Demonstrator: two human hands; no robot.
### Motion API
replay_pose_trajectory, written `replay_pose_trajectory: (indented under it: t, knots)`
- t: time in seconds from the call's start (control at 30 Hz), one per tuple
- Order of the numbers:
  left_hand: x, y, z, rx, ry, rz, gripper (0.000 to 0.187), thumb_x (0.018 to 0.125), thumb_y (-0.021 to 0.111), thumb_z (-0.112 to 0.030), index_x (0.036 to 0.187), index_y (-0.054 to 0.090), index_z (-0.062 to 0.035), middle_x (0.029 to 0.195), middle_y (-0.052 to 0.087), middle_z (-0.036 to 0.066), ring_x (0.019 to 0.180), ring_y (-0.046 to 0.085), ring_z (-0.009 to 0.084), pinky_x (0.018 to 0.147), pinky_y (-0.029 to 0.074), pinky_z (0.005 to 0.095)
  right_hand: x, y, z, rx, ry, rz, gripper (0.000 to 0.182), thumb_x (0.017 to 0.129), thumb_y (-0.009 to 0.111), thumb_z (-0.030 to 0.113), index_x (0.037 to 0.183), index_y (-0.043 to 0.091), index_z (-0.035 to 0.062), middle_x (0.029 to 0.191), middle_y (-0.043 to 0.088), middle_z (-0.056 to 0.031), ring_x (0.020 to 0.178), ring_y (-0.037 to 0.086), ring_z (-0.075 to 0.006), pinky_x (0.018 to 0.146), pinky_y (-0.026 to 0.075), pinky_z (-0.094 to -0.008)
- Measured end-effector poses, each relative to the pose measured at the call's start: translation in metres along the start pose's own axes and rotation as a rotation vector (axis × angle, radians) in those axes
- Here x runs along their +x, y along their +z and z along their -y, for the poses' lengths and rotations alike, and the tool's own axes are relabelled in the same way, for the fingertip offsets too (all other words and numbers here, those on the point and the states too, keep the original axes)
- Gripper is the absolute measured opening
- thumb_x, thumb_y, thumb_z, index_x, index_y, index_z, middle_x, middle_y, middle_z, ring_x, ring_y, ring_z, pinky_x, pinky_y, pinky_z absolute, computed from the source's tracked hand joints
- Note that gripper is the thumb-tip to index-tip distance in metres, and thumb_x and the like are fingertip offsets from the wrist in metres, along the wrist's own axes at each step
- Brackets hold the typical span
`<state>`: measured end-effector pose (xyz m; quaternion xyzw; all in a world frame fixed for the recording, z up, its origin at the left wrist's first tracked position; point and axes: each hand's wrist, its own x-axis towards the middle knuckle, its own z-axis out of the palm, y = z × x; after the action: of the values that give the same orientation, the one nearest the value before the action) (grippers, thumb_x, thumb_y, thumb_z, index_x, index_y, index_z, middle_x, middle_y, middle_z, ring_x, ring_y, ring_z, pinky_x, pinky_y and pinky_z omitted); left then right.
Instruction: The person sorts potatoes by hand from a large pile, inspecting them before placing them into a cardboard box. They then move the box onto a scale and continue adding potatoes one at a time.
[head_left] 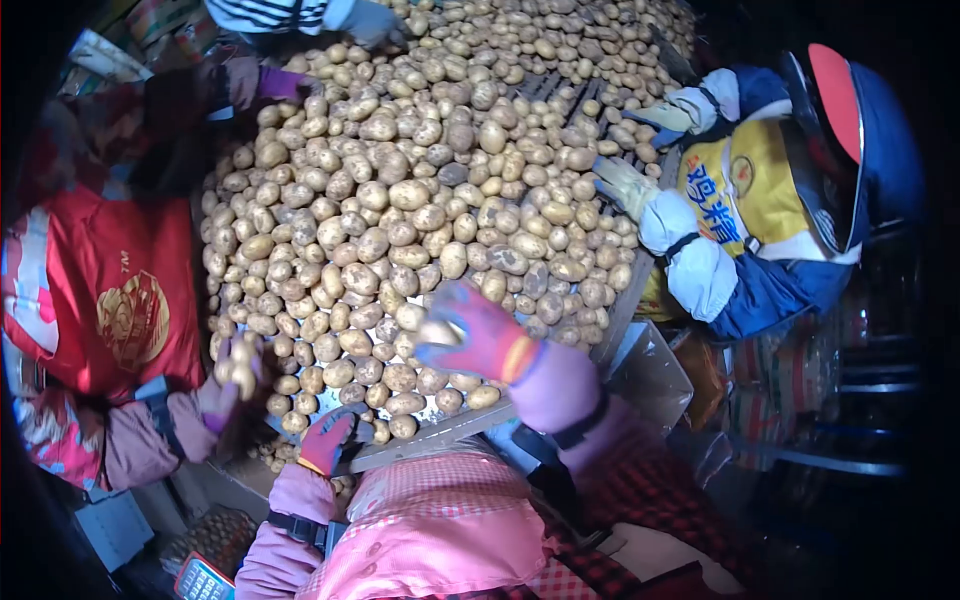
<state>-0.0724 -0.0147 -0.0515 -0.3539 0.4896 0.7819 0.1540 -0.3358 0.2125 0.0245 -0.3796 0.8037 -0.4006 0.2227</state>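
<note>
Potatoes [410,195] lie in a broad heap over the sorting table, thinning out near my side. Above the near part of them is my right hand [475,330], in a red and purple glove with blue-grey fingers, slightly blurred. A pale potato [440,333] shows between its thumb and fingers. At the table's near edge is my left hand [330,440], gloved alike, with its fingers curled together. One potato [380,431] lies close by those fingertips. Whatever the left fingers enclose is hidden.
A person in a yellow apron [745,185] reaches in from the right. At left, a person in a red apron [120,290] holds potatoes in a gloved hand [235,385]. Another gloved hand [370,25] is at the top. A wooden rail [430,440] borders my side; a bin [650,375] stands right.
</note>
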Motion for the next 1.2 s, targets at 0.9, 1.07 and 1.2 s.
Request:
replay_pose_trajectory:
  t: [0.9, 1.07, 1.2]
  knots:
    - [-0.046, 0.004, 0.002, -0.052, 0.080, -0.002, 0.040, 0.097, 0.054, -0.017, 0.133, 0.051, 0.0003, 0.117, 0.064, 0.011, 0.106, 0.062, 0.0185, 0.093, 0.048, 0.0299, 0.184, 0.003, -0.023, -0.504, 0.333, -0.057, 0.061, 0.077, 0.069, 0.052, 0.119, 0.060, 0.0101, 0.114, 0.064, -0.0181, 0.107, 0.060, -0.0338, 0.093, 0.047, -0.0422]
    - [-0.032, 0.006, 0.009, -0.125, 0.034, 0.044, 0.040, 0.097, 0.054, -0.016, 0.133, 0.051, -0.0006, 0.115, 0.065, 0.010, 0.105, 0.062, 0.0170, 0.091, 0.048, 0.0288, 0.146, 0.037, 0.005, -0.441, 0.241, -0.029, 0.055, 0.074, 0.071, 0.052, 0.110, 0.063, 0.0103, 0.103, 0.067, -0.0157, 0.097, 0.064, -0.0339, 0.084, 0.050, -0.0441]
    - [-0.022, 0.011, 0.006, -0.170, -0.040, 0.128, 0.040, 0.097, 0.053, -0.016, 0.132, 0.051, 0.0022, 0.118, 0.063, 0.011, 0.104, 0.062, 0.0195, 0.094, 0.048, 0.0301, 0.056, 0.038, -0.006, -0.235, -0.152, 0.008, 0.055, 0.072, 0.074, 0.048, 0.113, 0.061, 0.0139, 0.112, 0.061, -0.0128, 0.100, 0.059, -0.0344, 0.088, 0.049, -0.0425]
